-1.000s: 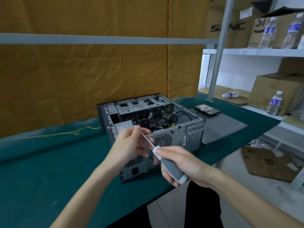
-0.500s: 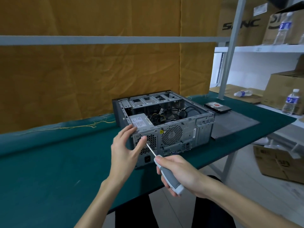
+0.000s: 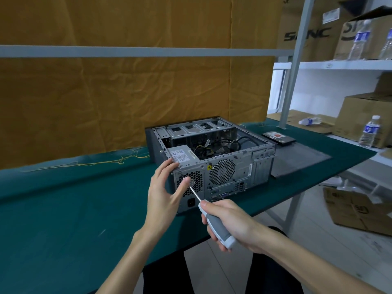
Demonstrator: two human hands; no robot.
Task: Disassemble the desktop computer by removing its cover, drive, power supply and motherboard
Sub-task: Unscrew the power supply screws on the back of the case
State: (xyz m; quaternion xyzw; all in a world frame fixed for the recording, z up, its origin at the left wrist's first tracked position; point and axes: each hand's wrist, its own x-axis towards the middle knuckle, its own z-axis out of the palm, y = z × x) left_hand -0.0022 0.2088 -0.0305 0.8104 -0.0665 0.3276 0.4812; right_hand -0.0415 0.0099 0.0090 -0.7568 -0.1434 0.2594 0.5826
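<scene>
The open desktop case lies on its side on the green table, rear panel toward me. The grey power supply sits in its near left corner, cables behind it. My right hand grips a grey-and-white screwdriver, its shaft reaching up-left to the power supply's grille on the rear panel. My left hand rests against the case's left rear corner, thumb beside the screwdriver tip, fingers on the top edge. The removed cover lies flat to the right of the case, a hard drive beyond it.
An orange cloth backdrop hangs behind the table. A metal shelf post stands at the table's far right corner. Shelves on the right hold cardboard boxes and water bottles. More boxes lie on the floor at right.
The screwdriver tip has come down from above the case to the power supply's rear grille. My left hand let go of the shaft and now steadies the case corner. The view has drawn back.
</scene>
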